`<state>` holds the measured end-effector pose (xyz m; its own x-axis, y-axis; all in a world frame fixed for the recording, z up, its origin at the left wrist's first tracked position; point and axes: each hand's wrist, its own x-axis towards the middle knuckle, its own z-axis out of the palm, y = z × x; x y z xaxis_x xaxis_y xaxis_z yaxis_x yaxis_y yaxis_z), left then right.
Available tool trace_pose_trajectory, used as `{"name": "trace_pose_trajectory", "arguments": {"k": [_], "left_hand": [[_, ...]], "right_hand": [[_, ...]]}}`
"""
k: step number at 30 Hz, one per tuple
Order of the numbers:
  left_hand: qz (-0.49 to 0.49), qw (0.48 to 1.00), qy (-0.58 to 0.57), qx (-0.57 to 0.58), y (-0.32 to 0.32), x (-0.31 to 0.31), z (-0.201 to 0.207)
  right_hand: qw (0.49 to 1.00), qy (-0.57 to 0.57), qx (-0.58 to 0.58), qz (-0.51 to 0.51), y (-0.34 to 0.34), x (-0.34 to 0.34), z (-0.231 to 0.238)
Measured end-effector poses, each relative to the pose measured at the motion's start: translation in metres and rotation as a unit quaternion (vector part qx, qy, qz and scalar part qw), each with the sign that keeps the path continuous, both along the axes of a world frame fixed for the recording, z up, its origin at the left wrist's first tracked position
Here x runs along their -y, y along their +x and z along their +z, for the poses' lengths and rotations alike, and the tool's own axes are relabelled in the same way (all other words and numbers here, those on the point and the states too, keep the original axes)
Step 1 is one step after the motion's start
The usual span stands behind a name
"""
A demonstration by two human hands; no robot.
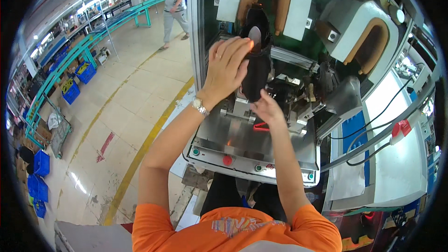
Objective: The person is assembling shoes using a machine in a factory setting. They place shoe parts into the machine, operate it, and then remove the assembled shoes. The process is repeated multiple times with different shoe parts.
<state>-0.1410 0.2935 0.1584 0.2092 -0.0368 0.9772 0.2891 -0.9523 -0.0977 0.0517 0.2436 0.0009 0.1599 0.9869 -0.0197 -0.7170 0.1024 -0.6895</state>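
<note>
Two hands on one part: held a long, black, soft-looking shoe upper (257, 75) at 1 o'clock from centre, near end toward 6, far end toward 12. Noted a smooth, grey oval patch (255, 33) near its far end.

Laid bare left hand (228, 65), about 12 o'clock, along the upper's left edge, fingers long and close together, thumb bent in; couldn't tell whether gripping or only touching. Had bare right hand (269, 108), just off centre toward 3, narrowed on the near end, fingertips around the tip. Wore a silver, metal-link watch (199, 107) on left wrist.

Saw a tan-brown, padded, U-shaped mould (283, 4) between 12 and 1, close to the far end; couldn't tell if touching. Spotted a second, similar tan-brown mould (379, 46) at 2.

Had a shiny, flat steel machine bed (212, 135) under the hands toward 6, with a red, bent handle-like piece (262, 127) at 4 and a round, red push button (227, 160) at 6 on the front panel.

Saw a grey-clad person (175, 0) at 11, blue plastic crates (71, 92) at 9.
</note>
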Motion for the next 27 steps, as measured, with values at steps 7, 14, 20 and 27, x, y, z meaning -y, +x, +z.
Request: {"name": "trace_pose_trajectory", "arguments": {"k": [7, 14, 20, 27], "left_hand": [[0.118, 0.979, 0.059, -0.156, -0.010, 0.002, -0.001], [0.138, 0.972, 0.009, -0.190, -0.004, 0.007, -0.016], [0.126, 0.980, -0.042, -0.147, 0.012, 0.016, -0.030], [0.120, 0.980, -0.049, -0.149, 0.014, 0.014, -0.038]], "right_hand": [[0.981, 0.072, -0.180, 0.031, -0.022, -0.049, -0.040], [0.992, -0.078, -0.052, -0.087, 0.004, -0.087, -0.041], [0.989, -0.100, -0.026, -0.104, -0.006, -0.098, -0.043], [0.980, -0.149, -0.015, -0.130, -0.004, -0.102, -0.048]]}}
